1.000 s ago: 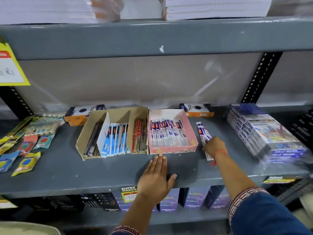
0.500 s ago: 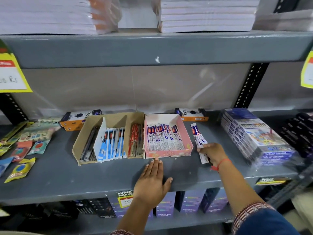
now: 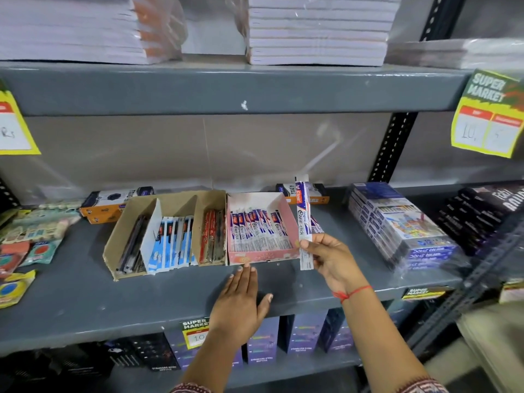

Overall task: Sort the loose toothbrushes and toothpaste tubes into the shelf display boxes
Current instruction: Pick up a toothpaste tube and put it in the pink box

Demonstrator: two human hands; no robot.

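Note:
My right hand (image 3: 330,258) grips a long white, blue and red packet (image 3: 303,222) near its lower end and holds it upright, just right of the pink display box (image 3: 290,219). That box holds a row of matching packets (image 3: 255,229). Another loose packet (image 3: 317,224) lies on the shelf behind the held one, mostly hidden. Left of the pink box stands a brown cardboard box (image 3: 120,236) with dark, blue-and-white and red packets in its three compartments. My left hand (image 3: 241,300) lies flat on the shelf, fingertips at the pink box's front wall.
The grey shelf (image 3: 85,293) also carries sachets (image 3: 25,245) at the far left, orange-and-black boxes (image 3: 110,201) at the back, wrapped blue box stacks (image 3: 397,222) and dark packs (image 3: 487,211) at the right. Notebook stacks fill the upper shelf. Yellow price tags (image 3: 487,114) hang from its edge.
My right hand has lifted one packet off the shelf and raised it upright beside the pink box. My left hand stays flat on the shelf. The camera view has tilted slightly upward.

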